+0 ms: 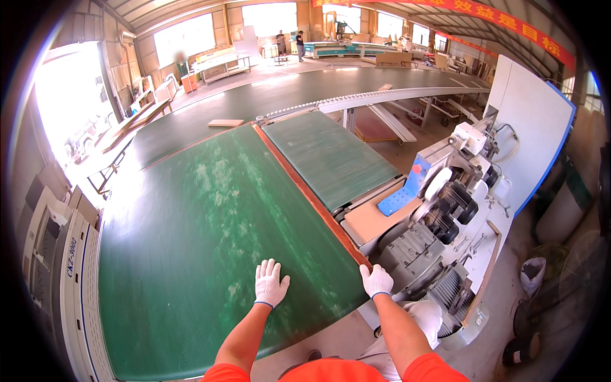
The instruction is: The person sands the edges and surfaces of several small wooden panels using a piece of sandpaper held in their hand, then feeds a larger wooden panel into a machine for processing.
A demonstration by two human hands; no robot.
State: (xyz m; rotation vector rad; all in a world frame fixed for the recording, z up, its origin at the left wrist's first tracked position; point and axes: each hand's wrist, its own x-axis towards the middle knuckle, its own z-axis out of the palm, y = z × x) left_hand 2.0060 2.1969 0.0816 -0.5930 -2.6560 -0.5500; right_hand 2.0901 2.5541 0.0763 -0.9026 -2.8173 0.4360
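My left hand (272,284), in a white knit glove with a blue cuff, lies flat on the wide green conveyor belt (172,254), its fingers stretched forward. At the belt's right edge, my right hand (377,281), gloved the same way, is closed at the near end of a long, narrow reddish-brown strip (305,186). The thumb lies against the strip's end; the curled fingertips are partly hidden. That strip runs straight away from me along the belt edge to the far corner. Pale scuff marks cover the middle of the belt.
Right of the strip are a second green belt (331,156) and a machine with exposed motors (414,251), wrenches and a blue perforated bracket (398,201). A small wooden board (226,123) lies beyond the belt. A white machine cabinet (76,280) stands left. People (300,46) stand far back.
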